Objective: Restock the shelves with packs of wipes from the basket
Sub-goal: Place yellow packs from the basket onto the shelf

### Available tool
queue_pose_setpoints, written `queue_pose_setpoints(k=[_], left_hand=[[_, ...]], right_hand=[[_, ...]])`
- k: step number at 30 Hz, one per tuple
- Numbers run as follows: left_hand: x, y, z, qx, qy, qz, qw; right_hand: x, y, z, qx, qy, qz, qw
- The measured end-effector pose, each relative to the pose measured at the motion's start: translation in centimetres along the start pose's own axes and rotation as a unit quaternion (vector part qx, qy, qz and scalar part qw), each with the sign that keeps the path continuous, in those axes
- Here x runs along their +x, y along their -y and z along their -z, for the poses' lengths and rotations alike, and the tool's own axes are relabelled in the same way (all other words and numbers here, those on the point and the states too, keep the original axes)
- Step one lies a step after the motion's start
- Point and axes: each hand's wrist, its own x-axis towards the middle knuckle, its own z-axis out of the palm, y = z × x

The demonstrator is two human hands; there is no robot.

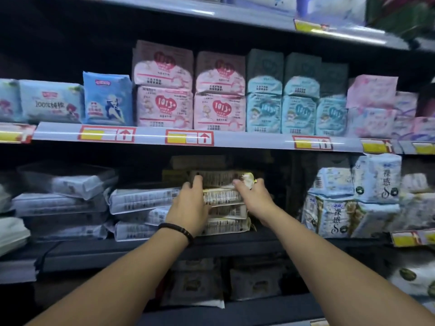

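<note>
Store shelving (235, 140) fills the view, dim, with yellow price tags (189, 137) along the rail. Upper tier: pink and blue packs standing upright. Middle tier: a stack of flat wipes packs (224, 208), lying on their sides. Left hand (189, 208), black wristband (176, 229), presses the stack's left end. Right hand (255, 198) grips the top pack (219, 178) at its right end.
</note>
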Motion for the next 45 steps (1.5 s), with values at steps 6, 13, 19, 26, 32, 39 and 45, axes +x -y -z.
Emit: queue_pose_setpoints(k=[6,13,19,26,32,39,45], left_hand=[[-1.1,0.0,0.6,0.054,-0.028,-0.049,0.997],[-4.7,1.7,2.0,0.065,0.014,-0.082,0.994],[-6.7,1.2,2.0,0.133,0.073,-0.091,0.984],[-5.4,-0.3,1.4,0.121,0.143,-0.020,0.982],[-5.3,-0.3,1.6,0.121,0.156,-0.032,0.980],[-7.7,0.6,3.3,0.066,0.117,-0.077,0.988],[-16.1,3.6,4.4,0.028,0.258,-0.121,0.958]], right_hand=[[-0.2,0.2,1.1,-0.046,0.038,0.003,0.998],[-3.7,-1.4,2.0,-0.057,-0.044,0.048,0.996],[-6.9,-1.5,0.9,-0.035,-0.080,0.054,0.995],[-6.5,-0.8,-0.2,-0.060,-0.006,0.028,0.998],[-6.8,-1.2,1.0,-0.100,0.023,0.036,0.994],[-11.4,-1.3,1.8,-0.158,0.039,0.071,0.984],[-19.2,-5.9,0.2,-0.158,0.139,0.067,0.975]])
